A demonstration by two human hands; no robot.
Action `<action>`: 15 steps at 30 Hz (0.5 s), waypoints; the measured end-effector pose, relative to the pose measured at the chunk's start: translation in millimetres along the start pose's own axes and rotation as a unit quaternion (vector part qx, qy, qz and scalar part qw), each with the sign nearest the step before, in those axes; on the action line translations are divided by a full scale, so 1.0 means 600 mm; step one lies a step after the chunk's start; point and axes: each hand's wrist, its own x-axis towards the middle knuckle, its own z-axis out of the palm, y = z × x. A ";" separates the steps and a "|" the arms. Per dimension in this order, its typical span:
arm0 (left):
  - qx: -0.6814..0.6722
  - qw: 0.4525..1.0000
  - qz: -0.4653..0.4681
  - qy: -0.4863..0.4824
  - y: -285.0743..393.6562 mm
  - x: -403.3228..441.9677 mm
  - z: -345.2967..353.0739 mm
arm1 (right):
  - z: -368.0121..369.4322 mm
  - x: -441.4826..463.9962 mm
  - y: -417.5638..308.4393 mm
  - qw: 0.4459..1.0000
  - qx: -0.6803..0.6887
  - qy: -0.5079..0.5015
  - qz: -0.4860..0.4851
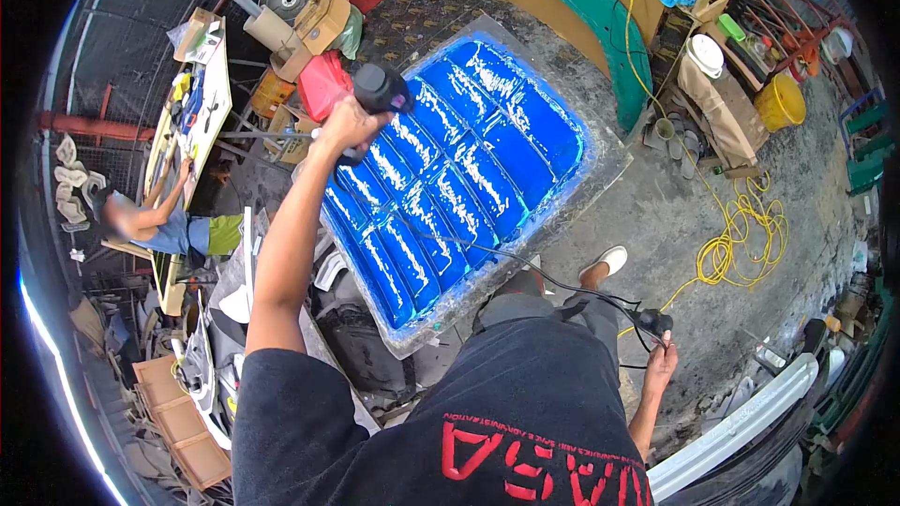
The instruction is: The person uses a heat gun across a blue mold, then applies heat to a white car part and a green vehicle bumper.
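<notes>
My left hand is wrapped round the handle of a black hair dryer, or a blower of that shape. It is raised over the near-left part of a large mould, whose glossy blue surface is split into ribbed compartments. From the dryer a black cord crosses above the mould to my right side. There my right hand grips a black cord connector low beside my leg. A yellow extension cord runs close to that connector; whether the two are joined is unclear.
Coiled yellow cable lies on the concrete floor at right. A yellow bucket stands behind it. To the left, another person leans at a cluttered workbench. Cardboard boxes and a curved green form are beyond the mould.
</notes>
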 end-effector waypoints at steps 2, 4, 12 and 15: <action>-0.079 0.991 0.108 0.004 0.008 -0.021 0.032 | 0.014 -0.013 0.008 0.999 0.020 0.028 -0.015; -0.137 0.983 0.096 -0.069 0.057 -0.049 0.065 | -0.039 0.017 0.015 0.998 0.041 0.032 0.023; -0.225 0.936 -0.008 -0.271 0.186 -0.121 0.044 | -0.084 0.052 0.063 0.993 0.061 0.050 0.092; -0.209 0.951 -0.006 -0.227 0.160 -0.084 0.046 | -0.096 0.057 0.079 0.993 0.075 0.050 0.077</action>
